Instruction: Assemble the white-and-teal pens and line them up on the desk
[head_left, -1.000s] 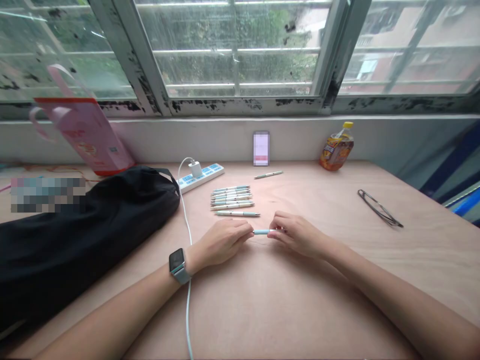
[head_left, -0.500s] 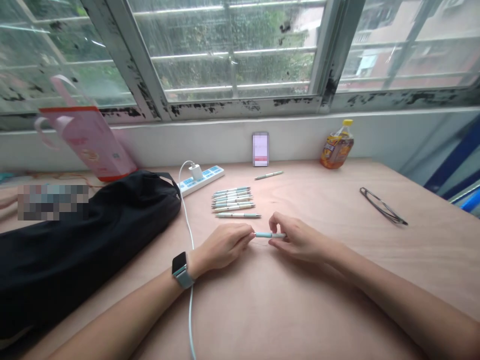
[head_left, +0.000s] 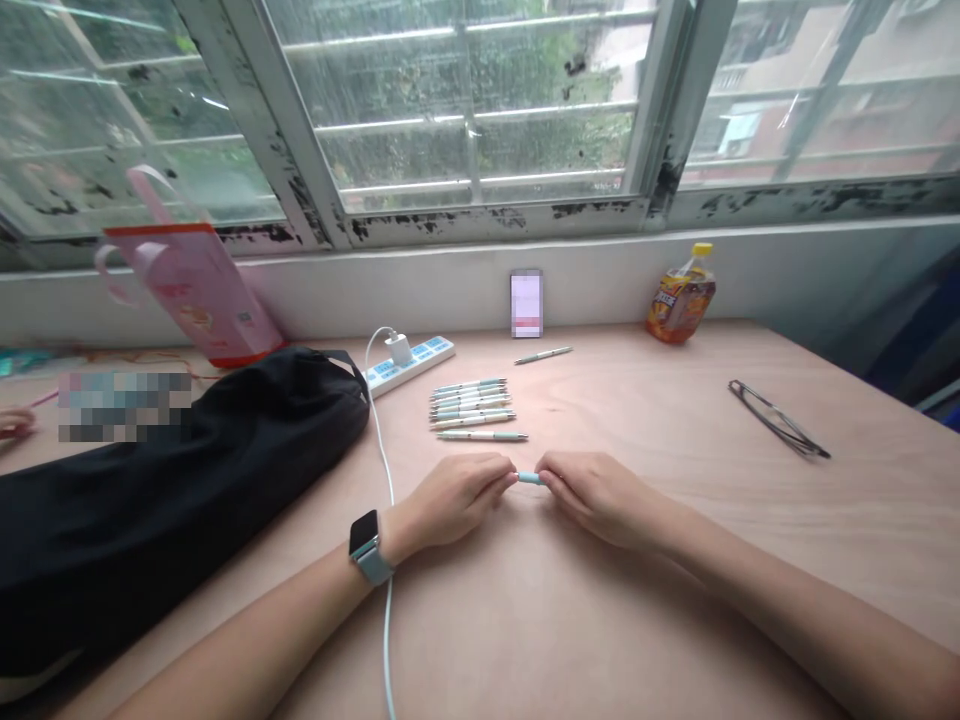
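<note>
My left hand (head_left: 454, 500) and my right hand (head_left: 604, 498) meet at the middle of the plywood desk (head_left: 570, 640). Their fingertips pinch a pale blue pen barrel (head_left: 529, 478) from either end, and only a short piece of it shows between them. Just beyond my fingers lies a single white-and-blue pen (head_left: 482, 436). Behind it, a tight row of several similar pens (head_left: 471, 403) lies side by side. One more pen (head_left: 543, 355) lies farther back. A smartwatch (head_left: 369, 548) sits on my left wrist.
A white cable (head_left: 388, 530) runs past my left wrist to a charger on a power strip (head_left: 409, 365). A black bag (head_left: 172, 470) fills the left side. Also present: a phone (head_left: 526, 303), a juice bottle (head_left: 681, 307), glasses (head_left: 778, 432), and a pink paper bag (head_left: 195, 290).
My hands have drawn closer together, and much less of the pale blue pen barrel now shows between them. The whole view has shifted slightly.
</note>
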